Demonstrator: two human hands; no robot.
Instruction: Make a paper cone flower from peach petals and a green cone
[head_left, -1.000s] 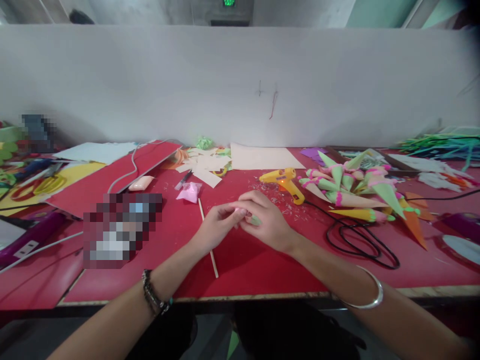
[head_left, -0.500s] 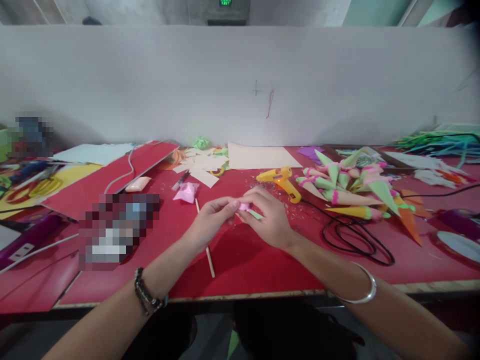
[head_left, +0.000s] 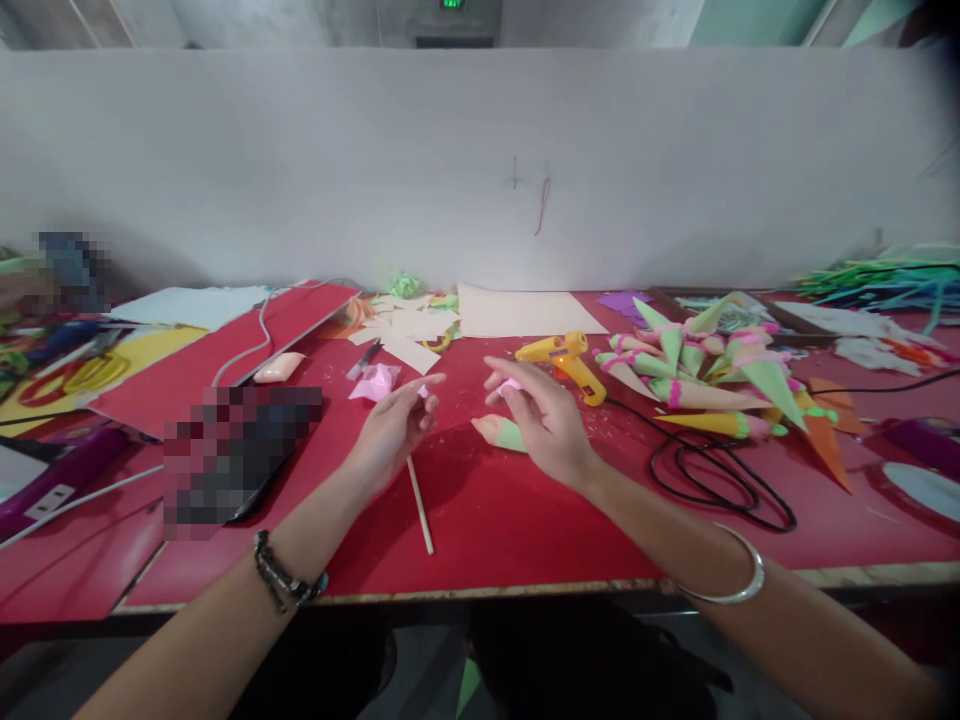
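My two hands hover apart over the red table (head_left: pixel 510 530). My left hand (head_left: pixel 390 430) pinches a small pink bit at its fingertips, just above a thin wooden stick (head_left: pixel 420 500) that lies on the table. My right hand (head_left: pixel 544 420) pinches another small pink piece (head_left: pixel 511 384) between thumb and forefinger. A small green and peach paper cone (head_left: pixel 499 432) lies on the table under my right hand's fingers, touched by neither hand. A yellow glue gun (head_left: pixel 566 362) rests just beyond my right hand.
A pile of several green, pink and orange cones (head_left: pixel 705 375) lies to the right, with a coiled black cable (head_left: pixel 720 485) in front of it. Paper scraps (head_left: pixel 409 330), a cream sheet (head_left: pixel 525 312) and a pink bag (head_left: pixel 375 383) lie behind. A white partition wall (head_left: pixel 480 170) closes the back.
My hands were joined over the small cone and have drawn apart and lifted. The cone now lies on the table, and each hand keeps a pink bit.
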